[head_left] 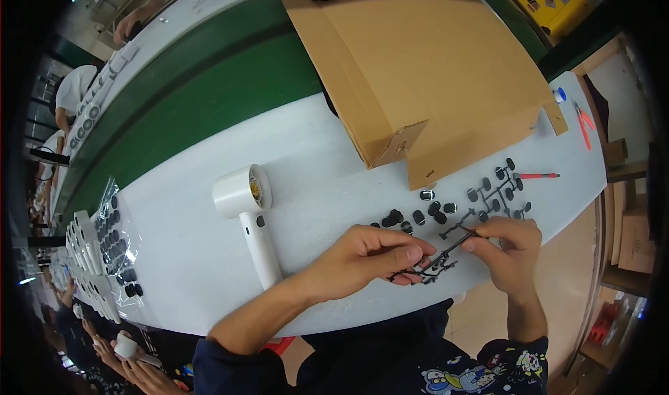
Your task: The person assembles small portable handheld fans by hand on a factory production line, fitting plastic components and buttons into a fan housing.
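Note:
Over the table's near edge, a thin black plastic sprue (446,253) with small branching parts spans both hands. My left hand (373,257) is closed, its thumb and fingers pinching the sprue's left end. At the other end, my right hand (510,250) pinches the runner between thumb and forefinger. Just beyond the hands lie several loose black oval pieces (419,217), some of them shiny. More black sprues with oval pieces attached (498,191) rest on the tabletop to the right, past my right hand.
Left of my hands lies a white hair dryer (261,249). A large cardboard sheet or box (432,67) covers the far side. A red pen-like tool (540,175) and red-handled pliers (584,127) lie right. White handles (87,256) and bagged black parts (115,238) sit far left, near other people.

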`<state>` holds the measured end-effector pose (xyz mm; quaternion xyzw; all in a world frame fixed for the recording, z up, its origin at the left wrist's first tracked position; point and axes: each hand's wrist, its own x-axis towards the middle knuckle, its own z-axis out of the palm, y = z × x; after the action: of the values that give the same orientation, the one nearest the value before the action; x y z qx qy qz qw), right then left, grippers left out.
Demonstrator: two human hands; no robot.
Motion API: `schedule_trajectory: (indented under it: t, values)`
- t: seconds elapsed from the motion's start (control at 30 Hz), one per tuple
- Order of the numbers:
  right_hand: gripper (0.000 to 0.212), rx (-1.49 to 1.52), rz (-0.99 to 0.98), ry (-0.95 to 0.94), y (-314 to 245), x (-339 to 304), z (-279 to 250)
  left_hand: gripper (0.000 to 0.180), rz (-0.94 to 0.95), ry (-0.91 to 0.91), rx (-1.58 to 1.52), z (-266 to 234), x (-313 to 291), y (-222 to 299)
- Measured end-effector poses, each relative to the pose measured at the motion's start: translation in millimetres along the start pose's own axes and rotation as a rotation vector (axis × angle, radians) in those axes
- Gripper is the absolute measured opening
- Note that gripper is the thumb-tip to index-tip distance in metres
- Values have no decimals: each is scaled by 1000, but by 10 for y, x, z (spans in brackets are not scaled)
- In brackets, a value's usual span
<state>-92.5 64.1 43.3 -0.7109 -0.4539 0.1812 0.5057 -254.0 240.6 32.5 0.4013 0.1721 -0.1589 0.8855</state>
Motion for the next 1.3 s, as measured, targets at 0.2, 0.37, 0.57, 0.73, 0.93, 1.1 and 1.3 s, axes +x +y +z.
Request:
schedule_trajectory:
  t: [0.2,0.37,0.57,0.73,0.93,1.1,1.3]
  values:
    - [11,-11,61,-26,-3,46,9,27,103,45,39,-26,30,-95]
    - [8,-13,78,-51,-5,100,26,22,228,96,148,-39,64,-134]
    - [7,1,111,-54,-3,93,4,19,232,147,179,9,24,-62]
    - [7,-24,139,-56,-68,104,5,16,390,351,409,81,18,-62]
    - [7,1,152,8,-41,92,-25,14,836,610,1152,48,73,-38]
    - [8,509,303,144,-23,79,-68,30,380,270,226,119,-39,-42]
    - [7,491,176,318,-68,32,99,31,175,52,36,124,-84,-59]
